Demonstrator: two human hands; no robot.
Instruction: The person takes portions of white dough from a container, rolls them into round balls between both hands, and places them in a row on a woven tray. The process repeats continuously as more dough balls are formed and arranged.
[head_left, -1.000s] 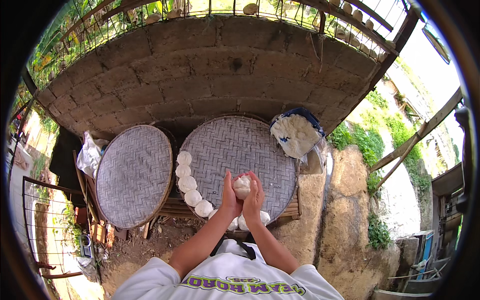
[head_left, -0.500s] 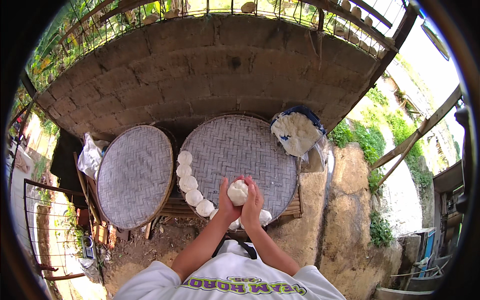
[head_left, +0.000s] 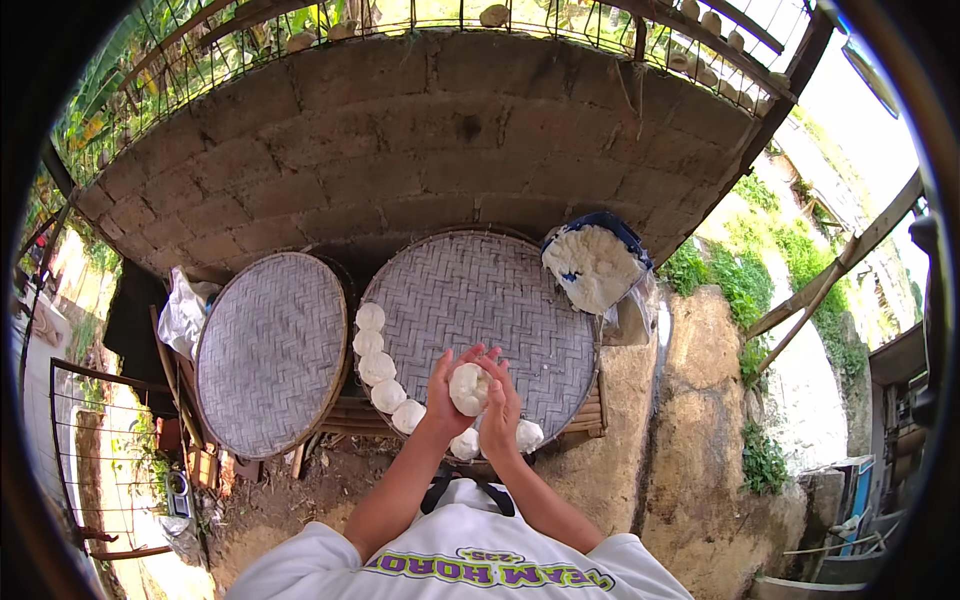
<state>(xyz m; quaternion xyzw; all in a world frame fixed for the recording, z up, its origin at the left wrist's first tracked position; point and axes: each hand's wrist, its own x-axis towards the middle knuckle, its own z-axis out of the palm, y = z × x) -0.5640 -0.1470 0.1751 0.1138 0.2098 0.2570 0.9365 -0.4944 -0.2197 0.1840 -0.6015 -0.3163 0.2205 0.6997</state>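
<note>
A white doughy ball (head_left: 467,389) sits cupped between my palms over the near part of a round woven bamboo tray (head_left: 470,290). My left hand (head_left: 443,392) curves round its left side and far edge. Against its right side presses my right hand (head_left: 500,412), fingers pointing away from me. Several similar white balls, such as this one (head_left: 377,367), line the tray's left and near rim. Two of them, a ball (head_left: 465,444) and another ball (head_left: 529,435), lie by my wrists; my forearms partly hide that stretch of rim.
A blue-rimmed container (head_left: 598,265) full of white, crumbly dough-like stuff stands at the tray's far right. Left of the tray is a second woven tray (head_left: 270,350), with a white plastic bag (head_left: 183,315) beside it. A block wall (head_left: 440,140) rises behind.
My hands have shifted slightly around the ball, which has tilted and moved a little left. My right hand has slid lower along its side, leaving more of the ball showing.
</note>
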